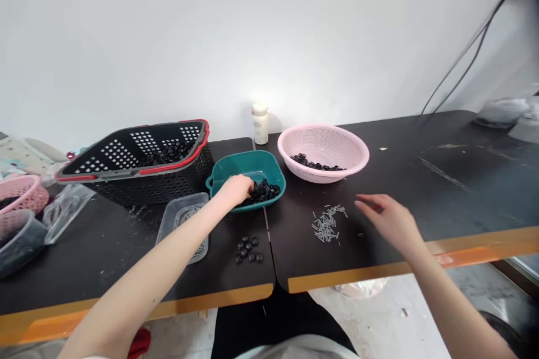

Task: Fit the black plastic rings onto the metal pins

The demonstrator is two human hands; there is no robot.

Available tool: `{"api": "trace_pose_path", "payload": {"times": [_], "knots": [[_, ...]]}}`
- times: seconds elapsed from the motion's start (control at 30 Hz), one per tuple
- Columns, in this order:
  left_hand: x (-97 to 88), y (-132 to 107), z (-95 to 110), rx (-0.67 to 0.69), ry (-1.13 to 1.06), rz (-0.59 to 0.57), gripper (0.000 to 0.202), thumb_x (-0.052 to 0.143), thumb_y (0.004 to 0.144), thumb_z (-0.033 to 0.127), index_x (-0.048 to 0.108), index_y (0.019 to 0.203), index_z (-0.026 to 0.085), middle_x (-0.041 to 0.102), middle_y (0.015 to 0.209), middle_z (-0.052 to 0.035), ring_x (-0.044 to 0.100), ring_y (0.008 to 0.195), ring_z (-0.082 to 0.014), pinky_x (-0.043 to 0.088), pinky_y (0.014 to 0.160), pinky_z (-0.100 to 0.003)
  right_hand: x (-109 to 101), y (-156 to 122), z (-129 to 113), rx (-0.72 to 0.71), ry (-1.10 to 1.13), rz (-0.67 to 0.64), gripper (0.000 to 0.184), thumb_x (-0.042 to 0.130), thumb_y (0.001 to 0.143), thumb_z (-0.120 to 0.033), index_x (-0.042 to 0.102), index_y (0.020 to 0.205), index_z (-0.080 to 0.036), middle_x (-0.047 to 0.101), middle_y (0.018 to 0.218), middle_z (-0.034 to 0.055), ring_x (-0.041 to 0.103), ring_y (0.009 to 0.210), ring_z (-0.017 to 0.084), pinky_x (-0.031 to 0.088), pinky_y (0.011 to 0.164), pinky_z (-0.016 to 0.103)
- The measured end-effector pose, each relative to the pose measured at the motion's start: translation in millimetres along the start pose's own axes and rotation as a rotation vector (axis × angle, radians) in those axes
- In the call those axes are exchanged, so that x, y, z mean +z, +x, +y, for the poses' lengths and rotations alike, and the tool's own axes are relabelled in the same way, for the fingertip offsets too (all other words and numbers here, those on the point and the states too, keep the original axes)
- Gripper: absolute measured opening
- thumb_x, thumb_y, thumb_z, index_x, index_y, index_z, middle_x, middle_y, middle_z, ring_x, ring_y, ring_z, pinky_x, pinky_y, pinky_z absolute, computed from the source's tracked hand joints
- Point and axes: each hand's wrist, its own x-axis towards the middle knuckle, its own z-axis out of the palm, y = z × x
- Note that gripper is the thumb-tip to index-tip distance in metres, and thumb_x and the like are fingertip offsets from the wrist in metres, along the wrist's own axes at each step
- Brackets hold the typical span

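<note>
My left hand (239, 188) reaches into a teal basin (229, 165), fingers curled down at a heap of small black parts (265, 192). Its fingertips are partly hidden, so what they grip cannot be made out. Over the table to the right, my right hand (389, 221) has thumb and fingers apart, with nothing seen between them. Just left of it lies a loose pile of thin silvery pins (326, 225). Several round black pieces (249, 249) sit together near the table's front edge, below the teal basin.
A pink colander (324, 137) with black parts stands behind the pins. Left are a black basket (138, 188) with a red-edged rim and a clear plastic tub (168, 219) of metal pieces. A white bottle (260, 126) stands by the wall. A seam divides the dark tables (303, 263).
</note>
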Motion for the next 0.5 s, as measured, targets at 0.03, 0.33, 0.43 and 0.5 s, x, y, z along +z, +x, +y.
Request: {"api": "trace_pose_path", "payload": {"times": [0.03, 0.33, 0.43, 0.5], "knots": [[0.1, -1.5, -0.9, -0.009, 0.004, 0.021, 0.024, 0.059, 0.092, 0.032, 0.062, 0.108, 0.014, 0.066, 0.105, -0.0062, 0.065, 0.091, -0.0181, 0.055, 0.081, -0.038, -9.2, 10.5, 12.9, 0.040, -0.024, 0.015, 0.035, 0.058, 0.078, -0.041, 0.074, 0.100, -0.019, 0.071, 0.101, 0.0116, 0.065, 0.085, 0.029, 0.047, 0.074, 0.041], [-10.5, -25.2, -0.4, -0.048, -0.014, 0.203, 0.023, 0.056, 0.091, 0.032, 0.072, 0.082, 0.017, 0.071, 0.089, -0.0094, 0.067, 0.084, -0.0228, 0.047, 0.072, -0.028, 2.8, 13.5, 22.3, 0.002, 0.080, -0.272, 0.028, 0.069, 0.072, -0.046, 0.076, 0.083, -0.021, 0.074, 0.076, 0.0052, 0.065, 0.069, 0.022, 0.047, 0.064, 0.032], [-11.5, -27.8, -0.2, -0.045, -0.059, 0.216, 0.021, 0.060, 0.088, 0.032, 0.072, 0.078, 0.018, 0.073, 0.081, -0.0086, 0.068, 0.082, -0.0254, 0.046, 0.071, -0.029, 15.2, 11.2, 8.8, -0.007, 0.095, -0.314, 0.025, 0.071, 0.070, -0.043, 0.075, 0.079, -0.020, 0.072, 0.072, 0.0042, 0.063, 0.065, 0.020, 0.045, 0.060, 0.031], [-13.1, -30.3, -0.3, -0.031, -0.107, 0.234, 0.014, 0.061, 0.087, 0.026, 0.073, 0.082, 0.019, 0.075, 0.086, -0.0083, 0.068, 0.084, -0.0255, 0.047, 0.075, -0.030, 17.2, 13.1, 2.1, -0.012, 0.114, -0.347, 0.019, 0.070, 0.070, -0.038, 0.075, 0.075, -0.020, 0.071, 0.069, 0.0031, 0.062, 0.062, 0.019, 0.044, 0.058, 0.029]]}}
